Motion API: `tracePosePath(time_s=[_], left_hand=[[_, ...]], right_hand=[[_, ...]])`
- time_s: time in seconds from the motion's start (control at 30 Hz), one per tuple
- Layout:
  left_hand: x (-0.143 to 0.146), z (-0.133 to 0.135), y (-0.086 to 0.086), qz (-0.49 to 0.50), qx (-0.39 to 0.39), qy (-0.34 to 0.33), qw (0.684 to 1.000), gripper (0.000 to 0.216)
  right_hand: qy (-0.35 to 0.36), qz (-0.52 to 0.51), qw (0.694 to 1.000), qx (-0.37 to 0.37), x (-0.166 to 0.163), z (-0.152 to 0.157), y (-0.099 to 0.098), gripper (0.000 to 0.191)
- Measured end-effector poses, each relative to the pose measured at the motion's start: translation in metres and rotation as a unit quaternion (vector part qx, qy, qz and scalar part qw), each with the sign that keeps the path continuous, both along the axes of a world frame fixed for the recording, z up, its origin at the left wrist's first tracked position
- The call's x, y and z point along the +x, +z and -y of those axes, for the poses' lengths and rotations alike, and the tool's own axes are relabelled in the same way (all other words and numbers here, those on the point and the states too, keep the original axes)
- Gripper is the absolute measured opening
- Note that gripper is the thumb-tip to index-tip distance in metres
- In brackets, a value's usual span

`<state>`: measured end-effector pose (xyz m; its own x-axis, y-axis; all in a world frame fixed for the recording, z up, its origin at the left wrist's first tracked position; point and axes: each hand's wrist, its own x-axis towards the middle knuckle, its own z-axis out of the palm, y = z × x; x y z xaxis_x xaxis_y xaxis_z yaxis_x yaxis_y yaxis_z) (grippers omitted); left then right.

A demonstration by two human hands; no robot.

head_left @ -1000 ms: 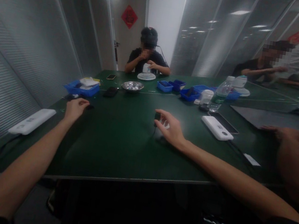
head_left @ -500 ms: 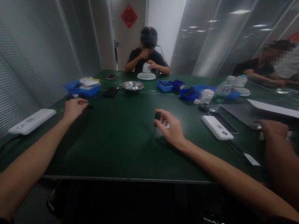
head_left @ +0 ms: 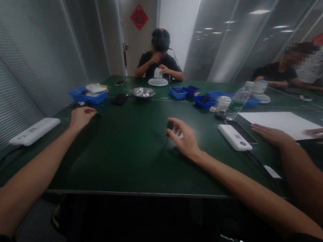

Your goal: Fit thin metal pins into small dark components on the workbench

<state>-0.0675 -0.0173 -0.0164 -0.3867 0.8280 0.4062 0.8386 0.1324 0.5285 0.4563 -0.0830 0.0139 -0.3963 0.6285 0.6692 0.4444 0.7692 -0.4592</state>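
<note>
A door [head_left: 138, 45] and pillar [head_left: 178, 12] stand beyond the bowl [head_left: 139, 95] on your green surface [head_left: 121, 155]; nearer than it, your right grip [head_left: 185, 139] pinches a black piece [head_left: 170, 125]; your left grip [head_left: 80, 118], I can't tell.

A broad stretch of green table [head_left: 120, 143] lies open between the left hand [head_left: 81, 119] and the small dark object [head_left: 169, 126] upright in the right hand [head_left: 185, 138], running to the near edge. Farther out, a black item [head_left: 119, 98] and a metal bowl [head_left: 150, 96] interrupt it. A blue tray [head_left: 91, 99] stands just beyond the left hand; a white device [head_left: 231, 135], phone [head_left: 243, 132], bottle [head_left: 238, 103] and another person's arm [head_left: 309, 179] crowd the right.
</note>
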Motion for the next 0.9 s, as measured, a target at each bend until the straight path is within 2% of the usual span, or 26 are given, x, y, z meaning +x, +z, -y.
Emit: tracePosePath(time_s=[0.27,0.5,0.7,0.9], left_hand=[[0.01,0.004,0.003,-0.019,-0.048,-0.002,0.999,0.032],[0.003,-0.004,0.0,0.07,-0.066,0.038,0.995,0.032],[-0.002,-0.009,-0.004,0.131,-0.063,0.045,0.988,0.033],[-0.005,-0.006,0.002,0.058,-0.099,0.01,0.993,0.028]], right_hand=[[0.004,0.002,1.0,-0.002,0.001,0.002,0.002,0.041],[-0.003,0.002,1.0,-0.004,0.0,0.001,0.001,0.041],[-0.001,-0.003,1.0,0.002,0.0,0.0,-0.001,0.041],[-0.002,-0.002,1.0,0.001,0.001,-0.002,-0.002,0.042]])
